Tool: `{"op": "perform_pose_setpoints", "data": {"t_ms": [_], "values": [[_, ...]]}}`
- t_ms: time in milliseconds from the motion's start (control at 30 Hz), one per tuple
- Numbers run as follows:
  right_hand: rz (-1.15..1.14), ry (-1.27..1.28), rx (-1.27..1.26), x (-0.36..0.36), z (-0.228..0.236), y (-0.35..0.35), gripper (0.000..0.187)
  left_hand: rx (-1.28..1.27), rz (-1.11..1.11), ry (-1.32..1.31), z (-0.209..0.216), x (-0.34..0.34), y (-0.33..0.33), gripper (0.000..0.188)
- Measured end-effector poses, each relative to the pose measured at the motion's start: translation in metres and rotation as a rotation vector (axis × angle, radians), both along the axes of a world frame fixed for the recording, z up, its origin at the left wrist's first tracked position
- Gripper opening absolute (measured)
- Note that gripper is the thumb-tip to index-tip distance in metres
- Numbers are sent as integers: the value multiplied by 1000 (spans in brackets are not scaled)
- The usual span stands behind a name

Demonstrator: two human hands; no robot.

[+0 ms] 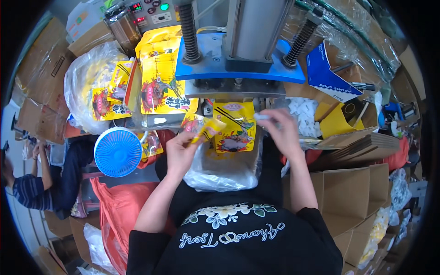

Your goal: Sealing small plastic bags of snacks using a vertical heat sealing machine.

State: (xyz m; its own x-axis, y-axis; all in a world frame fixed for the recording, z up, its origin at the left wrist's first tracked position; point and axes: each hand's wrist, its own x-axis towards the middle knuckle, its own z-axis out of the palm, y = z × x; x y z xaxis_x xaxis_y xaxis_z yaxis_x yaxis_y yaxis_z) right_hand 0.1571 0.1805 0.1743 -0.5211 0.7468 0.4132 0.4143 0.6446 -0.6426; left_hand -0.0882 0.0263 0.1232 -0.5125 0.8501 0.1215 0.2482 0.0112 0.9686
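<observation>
My left hand [180, 155] is closed on a yellow printed pouch [209, 130], seen tilted and partly edge-on. My right hand [283, 131] pinches a small white piece [262, 117], which looks like a little packet, close to the right edge of another pouch. That second yellow pouch [234, 128] hangs upright below the jaw of a blue press [238, 68], between my hands. Under it, on my lap, lies a clear plastic bag [224, 178]; its contents are hard to make out. Right of the press sits a heap of small white packets [303, 117].
Stacked yellow pouches [162, 73] and a bulging clear bag of pouches [87, 82] stand left. A blue fan [118, 152] is near my left arm. At right are a blue-and-white box [331, 73] and cardboard cartons [346, 195]. Another person [34, 188] sits far left.
</observation>
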Motion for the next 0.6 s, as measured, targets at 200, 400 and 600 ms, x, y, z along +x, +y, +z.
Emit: {"op": "perform_pose_setpoints", "data": {"t_ms": [200,400,600], "values": [[349,-275,-71,-27,11,-30,22,-141,-294,41,-34,36,-7,17],[279,-123,-321,-18,-4,-9,26,-199,-393,-140,-29,42,16,26],[240,224,-662,0,0,7,23,-174,-491,-210,-19,51,38,28]]}}
